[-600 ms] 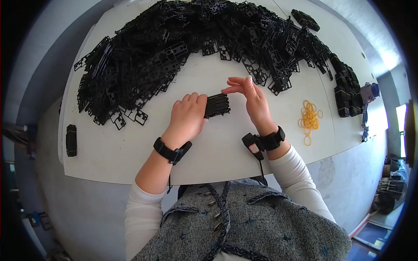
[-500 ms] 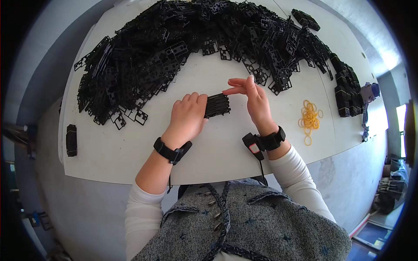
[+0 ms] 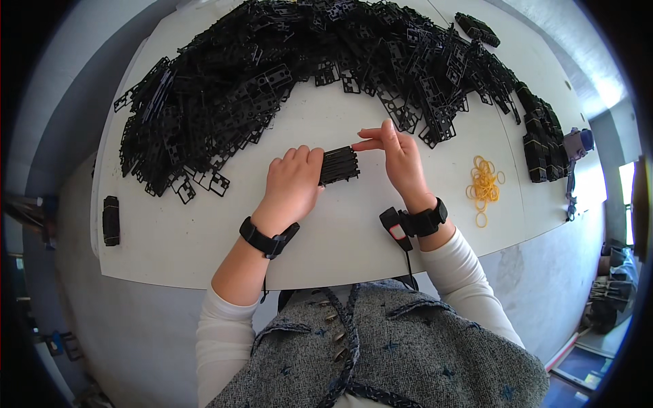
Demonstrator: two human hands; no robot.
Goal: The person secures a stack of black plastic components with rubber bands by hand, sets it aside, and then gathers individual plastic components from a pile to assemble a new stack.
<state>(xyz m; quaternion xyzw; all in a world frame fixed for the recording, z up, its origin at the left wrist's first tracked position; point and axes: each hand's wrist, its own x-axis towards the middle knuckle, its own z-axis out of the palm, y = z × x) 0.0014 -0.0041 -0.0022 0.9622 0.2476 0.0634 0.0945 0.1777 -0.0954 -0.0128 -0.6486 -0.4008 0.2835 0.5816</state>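
My left hand (image 3: 292, 178) is closed around a stack of flat black plastic frames (image 3: 339, 166), holding it just above or on the white table near the middle. The stack's right end sticks out past my fingers. On its right, my right hand (image 3: 401, 155) has its fingers stretched out and apart. A fingertip reaches the stack's upper right corner; whether it touches I cannot tell. Each wrist wears a black strap. A small pile of yellow rubber bands (image 3: 484, 185) lies to the right of my right hand.
A large heap of loose black plastic frames (image 3: 224, 95) arches across the far side of the white table (image 3: 190, 238). Banded bundles (image 3: 537, 146) stand at the right, one bundle (image 3: 477, 30) lies at the far right, another (image 3: 111, 221) at the left edge. A purple-grey object (image 3: 578, 141) sits at the right edge.
My right hand has shifted very slightly, its fingers drawing a little closer together at the stack's corner. My left hand and the stack have barely moved.
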